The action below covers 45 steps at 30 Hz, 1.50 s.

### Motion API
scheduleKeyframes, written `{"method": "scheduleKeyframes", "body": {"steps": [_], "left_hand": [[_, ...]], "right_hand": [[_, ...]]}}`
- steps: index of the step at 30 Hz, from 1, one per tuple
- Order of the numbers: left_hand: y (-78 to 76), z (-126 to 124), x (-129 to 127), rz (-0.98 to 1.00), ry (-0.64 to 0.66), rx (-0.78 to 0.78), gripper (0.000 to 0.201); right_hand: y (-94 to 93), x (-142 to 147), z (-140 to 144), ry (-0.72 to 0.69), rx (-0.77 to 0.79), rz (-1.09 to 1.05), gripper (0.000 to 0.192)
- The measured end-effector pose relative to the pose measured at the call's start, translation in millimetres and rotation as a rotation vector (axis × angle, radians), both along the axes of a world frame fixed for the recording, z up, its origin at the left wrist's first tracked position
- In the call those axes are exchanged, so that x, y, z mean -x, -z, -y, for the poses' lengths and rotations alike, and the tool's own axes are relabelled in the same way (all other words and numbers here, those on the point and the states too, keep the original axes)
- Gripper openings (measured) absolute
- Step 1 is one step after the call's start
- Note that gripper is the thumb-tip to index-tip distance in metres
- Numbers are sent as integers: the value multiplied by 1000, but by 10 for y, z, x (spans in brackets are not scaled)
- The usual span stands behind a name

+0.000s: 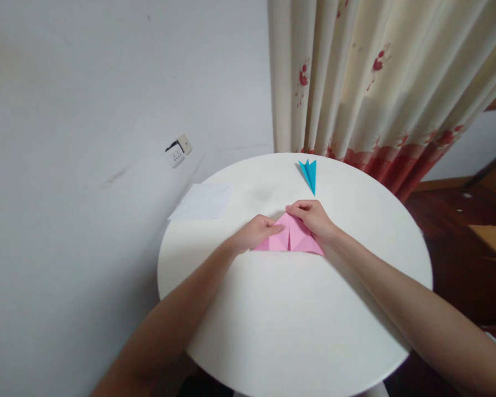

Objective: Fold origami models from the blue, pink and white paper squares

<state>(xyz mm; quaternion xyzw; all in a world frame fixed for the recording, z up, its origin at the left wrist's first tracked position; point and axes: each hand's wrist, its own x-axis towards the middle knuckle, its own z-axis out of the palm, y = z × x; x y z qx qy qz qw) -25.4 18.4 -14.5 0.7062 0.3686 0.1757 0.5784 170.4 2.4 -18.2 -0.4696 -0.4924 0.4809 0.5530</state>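
A pink paper sheet (290, 239), folded into a triangle with a centre crease, lies flat near the middle of the round white table (297, 325). My left hand (256, 231) presses on its left slope, fingertips on the fold. My right hand (311, 217) pinches the paper's top point and covers its right slope. A blue folded paper plane (310, 173) lies beyond both hands, toward the table's far edge.
A white paper sheet (203, 200) lies at the table's far left edge, overhanging it slightly. A grey wall with a socket (177, 151) stands to the left. A cream curtain with red flowers (376, 82) hangs behind the table. Dark wooden floor lies to the right.
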Motion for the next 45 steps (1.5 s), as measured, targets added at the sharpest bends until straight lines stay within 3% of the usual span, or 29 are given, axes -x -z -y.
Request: {"method": "scheduleKeyframes", "body": {"steps": [5, 9, 15, 20, 30, 38, 45], "left_hand": [[8, -7, -6, 22, -8, 39, 45], [26, -25, -6, 44, -65, 52, 44], [34, -49, -19, 116, -174, 87, 45], [10, -29, -36, 70, -142, 73, 48], [-10, -96, 51, 0, -6, 18, 46], [25, -184, 31, 158, -333, -78, 37], [12, -173, -1, 294, -436, -193, 36]], "right_hand": [[-3, -18, -15, 65, 36, -18, 43], [60, -33, -25, -34, 95, -62, 50], [100, -82, -15, -139, 17, 151, 41], [62, -96, 25, -223, 100, 77, 36], [70, -195, -44, -31, 149, 48, 31], [50, -268, -124, 146, 169, -193, 31], [43, -256, -123, 138, 168, -273, 30]]}}
